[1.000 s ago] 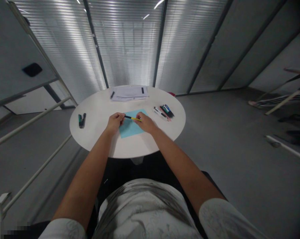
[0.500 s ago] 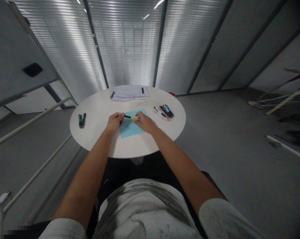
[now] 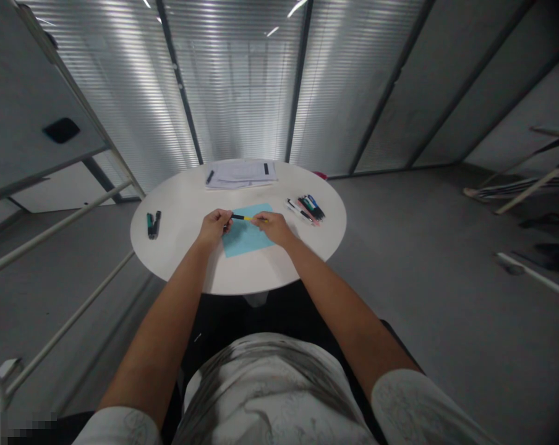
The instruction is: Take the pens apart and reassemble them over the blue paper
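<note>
A slim black-and-yellow pen (image 3: 240, 217) lies level between my two hands, just above a light blue sheet of paper (image 3: 247, 245). At its black end, the fingers of my left hand (image 3: 214, 225) are closed in a pinch. My right hand (image 3: 274, 227) grips the yellow part, thumb and fingers closed over it, with a bit of yellow showing past the fingertips. Both hands are over the near middle of the white round table (image 3: 187, 247). Whether the pen has a cap cannot be made out.
A bunch of pens (image 3: 310, 209) lies to the right of the paper. Two markers (image 3: 153, 225), one green and one dark, are on the left side. A stack of white papers (image 3: 241, 173) rests at the far edge, near the window blinds (image 3: 242, 93).
My right hand has closed over the yellow part of the pen, its fingers now covering more of it. My left hand stays in place on the black end.
</note>
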`<state>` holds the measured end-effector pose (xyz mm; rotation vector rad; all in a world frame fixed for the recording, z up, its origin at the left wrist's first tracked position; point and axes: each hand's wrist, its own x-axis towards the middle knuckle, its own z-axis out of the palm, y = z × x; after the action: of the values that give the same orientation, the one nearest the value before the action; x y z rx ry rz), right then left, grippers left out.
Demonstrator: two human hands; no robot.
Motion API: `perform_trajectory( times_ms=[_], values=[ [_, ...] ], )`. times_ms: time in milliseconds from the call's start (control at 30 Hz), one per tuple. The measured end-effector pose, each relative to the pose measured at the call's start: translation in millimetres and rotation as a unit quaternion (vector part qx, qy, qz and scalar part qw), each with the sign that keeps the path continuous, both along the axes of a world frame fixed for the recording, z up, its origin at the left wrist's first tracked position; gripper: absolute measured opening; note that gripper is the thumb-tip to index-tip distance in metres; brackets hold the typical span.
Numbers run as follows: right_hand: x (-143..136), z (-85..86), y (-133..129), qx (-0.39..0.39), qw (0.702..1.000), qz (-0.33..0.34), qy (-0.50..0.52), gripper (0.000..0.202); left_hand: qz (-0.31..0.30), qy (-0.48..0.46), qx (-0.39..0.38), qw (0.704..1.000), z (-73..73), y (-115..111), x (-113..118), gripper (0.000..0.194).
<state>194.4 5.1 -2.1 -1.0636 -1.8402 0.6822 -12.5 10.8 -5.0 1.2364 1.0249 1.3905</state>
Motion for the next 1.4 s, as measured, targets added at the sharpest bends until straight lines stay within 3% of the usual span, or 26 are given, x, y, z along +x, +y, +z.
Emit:
perform_trajectory(
  times_ms=[133, 267, 500, 700, 933, 1167, 1267, 1400],
  values=[
    [3.5, 4.4, 2.4, -0.094, 0.98, 0.005, 0.175, 0.038, -0.019, 0.017, 0.008, 1.0, 2.2, -3.5, 1.0, 0.034],
    [9.7, 13.1, 6.0, -0.184, 0.919, 0.04, 0.346, 0.042, -0.041, 0.043, 0.009, 0.998, 6.7, -8.9, 6.3, 0.034],
    [10.2, 21.3, -1.7, -0.298, 0.869, 0.122, 0.376, 0.064, -0.067, 0.12, 0.021, 0.99, 4.1, -10.5, 16.0, 0.028],
    [22.2, 16.1, 3.9, -0.244, 0.882, 0.116, 0.386, 0.06, -0.051, 0.174, 0.042, 0.982, 8.8, -14.3, 14.4, 0.027],
    [32.3, 14.8, 8.0, -0.228, 0.836, 0.092, 0.49, 0.053, -0.02, 0.111, 0.014, 0.994, 1.8, -6.0, 6.8, 0.037],
    [27.8, 23.7, 7.8, -0.264, 0.789, 0.044, 0.553, 0.035, -0.026, 0.116, 0.008, 0.993, 0.6, -4.6, 5.5, 0.034],
    [25.8, 21.1, 10.7, -0.279, 0.792, 0.035, 0.542, 0.041, -0.029, 0.119, 0.007, 0.992, 2.2, -5.6, 5.5, 0.033],
    [17.8, 14.9, 11.7, -0.283, 0.849, 0.021, 0.446, 0.061, -0.032, 0.117, 0.005, 0.993, 4.8, -7.6, 6.0, 0.032]
  ],
)
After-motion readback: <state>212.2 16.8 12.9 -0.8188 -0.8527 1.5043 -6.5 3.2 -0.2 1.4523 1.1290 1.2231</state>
